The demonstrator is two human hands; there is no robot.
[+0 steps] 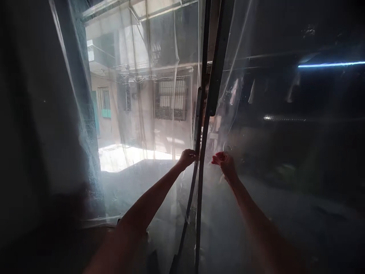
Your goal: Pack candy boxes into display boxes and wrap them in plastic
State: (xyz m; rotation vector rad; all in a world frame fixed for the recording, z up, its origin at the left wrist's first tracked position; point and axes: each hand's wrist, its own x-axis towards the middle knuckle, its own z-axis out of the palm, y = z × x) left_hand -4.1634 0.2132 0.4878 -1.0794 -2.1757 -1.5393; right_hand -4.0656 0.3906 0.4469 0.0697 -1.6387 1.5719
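Observation:
Two clear plastic sheets, one on the left point(137, 125) and one on the right point(256, 152), meet at dark edge strips near the middle. My left hand point(188, 158) is closed on the left dark strip point(197, 121), with its fingers wrapped at the edge. Just right of the right dark strip point(203, 152), my right hand point(224, 161) is raised in front of the right sheet, its fingers bent and drawn together. Whether a fold of plastic is between those fingers is too unclear to tell. A narrow gap shows between the strips lower down.
Through the left sheet appear a sunlit yard point(119, 152) and a building wall with a barred window point(171, 99). A bright light streak point(330, 65) shows on the dark right side. Dark material point(25, 133) fills the far left.

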